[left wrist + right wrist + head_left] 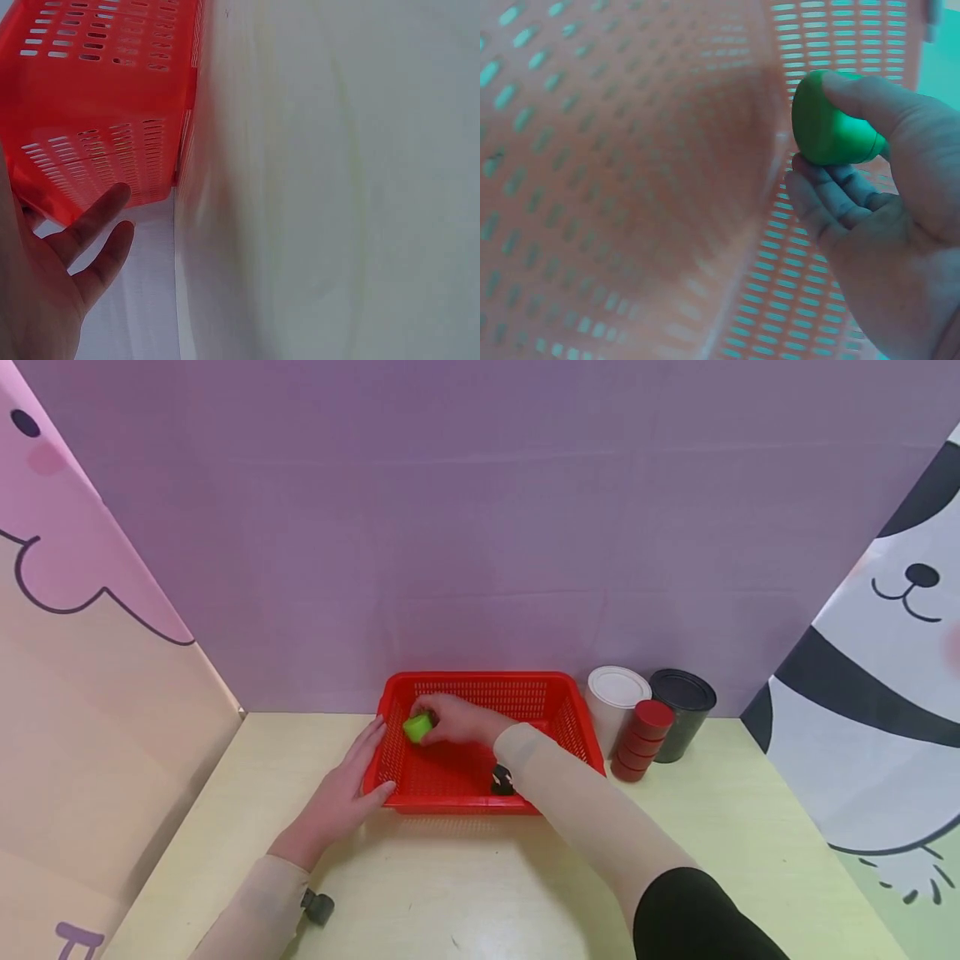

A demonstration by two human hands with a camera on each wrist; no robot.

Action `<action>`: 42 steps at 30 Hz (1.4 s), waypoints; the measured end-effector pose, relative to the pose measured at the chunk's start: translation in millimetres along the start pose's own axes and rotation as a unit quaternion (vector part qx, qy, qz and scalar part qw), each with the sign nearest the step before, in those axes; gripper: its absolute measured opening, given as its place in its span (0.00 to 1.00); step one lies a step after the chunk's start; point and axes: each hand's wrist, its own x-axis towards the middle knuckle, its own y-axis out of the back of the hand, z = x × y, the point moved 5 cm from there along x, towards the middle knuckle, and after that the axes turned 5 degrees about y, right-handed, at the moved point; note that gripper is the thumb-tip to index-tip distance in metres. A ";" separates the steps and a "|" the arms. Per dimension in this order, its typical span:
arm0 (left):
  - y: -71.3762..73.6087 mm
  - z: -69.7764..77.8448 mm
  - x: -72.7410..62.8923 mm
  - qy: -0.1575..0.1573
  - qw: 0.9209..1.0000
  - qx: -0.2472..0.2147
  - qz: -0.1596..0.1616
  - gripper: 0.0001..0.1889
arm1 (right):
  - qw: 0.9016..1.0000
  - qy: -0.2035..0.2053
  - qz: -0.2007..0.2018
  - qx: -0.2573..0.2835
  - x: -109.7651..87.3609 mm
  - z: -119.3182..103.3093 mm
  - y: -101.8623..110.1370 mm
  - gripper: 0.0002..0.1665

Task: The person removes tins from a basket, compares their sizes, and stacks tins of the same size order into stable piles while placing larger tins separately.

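A red perforated plastic basket (450, 781) stands on the table against the purple backdrop. Inside it, near the left wall, my right hand (465, 720) pinches a small bright green, short rounded cylinder (417, 727) between thumb and fingers. From the right wrist view, the thumb lies over the top of the green cylinder (832, 127), with fingertips below it. My left hand (347, 793) rests at the basket's left rim, fingers extended along it and thumb at the front corner. The left wrist view shows loosely spread fingers (105, 262) by the basket's outer wall.
Just right of the basket stand a white lidded can (617, 693) and a dark lidded can (681, 714). In front of them is a red ridged cylinder (642, 740), seemingly stacked discs. Printed panels (885, 693) flank the pale table (450, 893).
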 end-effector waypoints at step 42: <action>-2.8 2.9 -2.5 0.006 1.000 -0.007 0.010 0.55 | 0.993 0.058 0.103 0.005 -98.9 -41.2 87.0 0.32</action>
